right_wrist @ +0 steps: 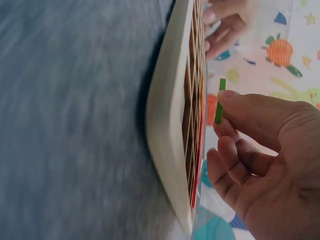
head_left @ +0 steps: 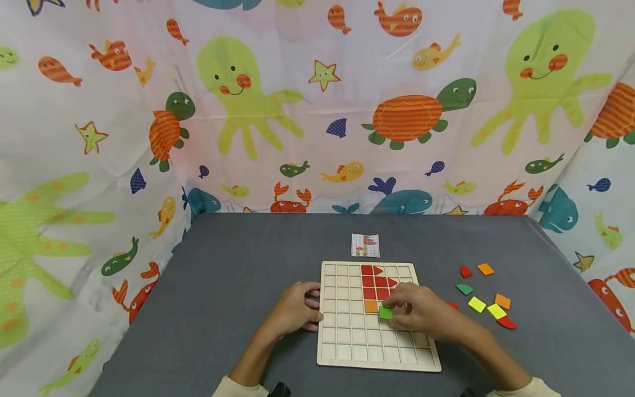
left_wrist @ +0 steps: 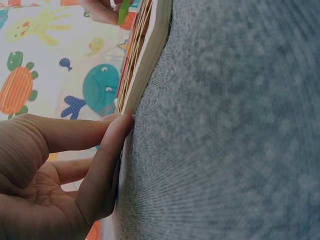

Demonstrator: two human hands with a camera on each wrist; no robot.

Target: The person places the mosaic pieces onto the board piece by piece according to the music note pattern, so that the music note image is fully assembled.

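A wooden grid board (head_left: 347, 321) lies on the grey table, with red square and triangular tiles (head_left: 367, 281) and an orange square tile (head_left: 370, 306) set in its cells. My left hand (head_left: 294, 310) holds the board's left edge; the left wrist view shows thumb and finger (left_wrist: 107, 150) meeting at the rim. Over the board, my right hand (head_left: 421, 310) pinches a green tile (head_left: 385, 312) just below and right of the orange one. In the right wrist view this green tile (right_wrist: 220, 101) is held edge-on between thumb and fingertip, above the grid.
Right of the board lie several loose tiles, among them a yellow one (head_left: 477, 304), an orange one (head_left: 502, 301), a dark green one (head_left: 464, 289) and a red one (head_left: 506, 323). A printed pattern card (head_left: 365, 246) lies behind the board. A sea-animal curtain (head_left: 317, 182) surrounds the table.
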